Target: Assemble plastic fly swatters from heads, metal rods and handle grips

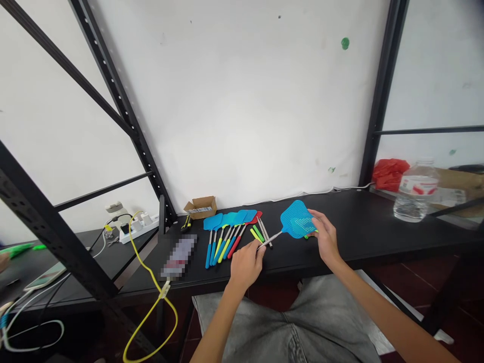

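Note:
My left hand (245,263) is closed around the lower end of a thin metal rod. That rod carries a blue perforated fly swatter head (297,218), so the two together form one fly swatter held above the black table. At the head's right edge, my right hand (324,236) grips it between thumb and fingers. Left of my hands several fly swatters (227,234) lie side by side, mostly with blue heads and with blue, yellow-green or red grips. Next to them are loose green and yellow grip sleeves (257,232) and bare metal rods (265,232).
An open cardboard box (200,207) and a yellow-black cutter (186,224) stand behind a phone (179,256) with a yellow cable (145,267). Black shelf posts (113,85) rise at both sides. A water bottle (414,194) and red plastic bag (389,174) are at right.

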`<state>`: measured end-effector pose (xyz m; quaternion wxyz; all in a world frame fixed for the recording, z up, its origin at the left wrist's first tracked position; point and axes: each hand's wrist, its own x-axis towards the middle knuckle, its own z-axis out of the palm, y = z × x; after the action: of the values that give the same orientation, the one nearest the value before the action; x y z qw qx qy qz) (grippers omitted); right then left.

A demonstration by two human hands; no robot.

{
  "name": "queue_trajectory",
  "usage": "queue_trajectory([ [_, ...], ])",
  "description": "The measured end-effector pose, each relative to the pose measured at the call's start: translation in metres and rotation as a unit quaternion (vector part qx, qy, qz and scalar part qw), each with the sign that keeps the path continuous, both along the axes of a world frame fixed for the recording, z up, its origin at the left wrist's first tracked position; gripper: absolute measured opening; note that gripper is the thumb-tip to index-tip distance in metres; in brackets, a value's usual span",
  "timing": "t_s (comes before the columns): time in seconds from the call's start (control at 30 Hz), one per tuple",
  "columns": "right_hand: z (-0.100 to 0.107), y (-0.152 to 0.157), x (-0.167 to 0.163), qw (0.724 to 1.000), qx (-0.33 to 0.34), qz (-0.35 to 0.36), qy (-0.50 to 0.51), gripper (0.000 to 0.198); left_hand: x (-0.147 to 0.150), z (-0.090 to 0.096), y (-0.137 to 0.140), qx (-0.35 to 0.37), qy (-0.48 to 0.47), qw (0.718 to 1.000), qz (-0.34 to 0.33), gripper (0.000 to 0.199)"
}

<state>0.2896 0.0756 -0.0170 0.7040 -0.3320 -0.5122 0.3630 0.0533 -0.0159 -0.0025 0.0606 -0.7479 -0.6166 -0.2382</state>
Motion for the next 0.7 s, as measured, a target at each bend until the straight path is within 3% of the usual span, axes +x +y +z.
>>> queue_trajectory([
  [0.7, -0.0044, 0.0067, 0.0006, 1.000, -0.019, 0.006, 0.021, 0.033, -0.0015, -0.0020, 0.0004, 0.016, -0.005, 1.000, -0.006, 0.028],
])
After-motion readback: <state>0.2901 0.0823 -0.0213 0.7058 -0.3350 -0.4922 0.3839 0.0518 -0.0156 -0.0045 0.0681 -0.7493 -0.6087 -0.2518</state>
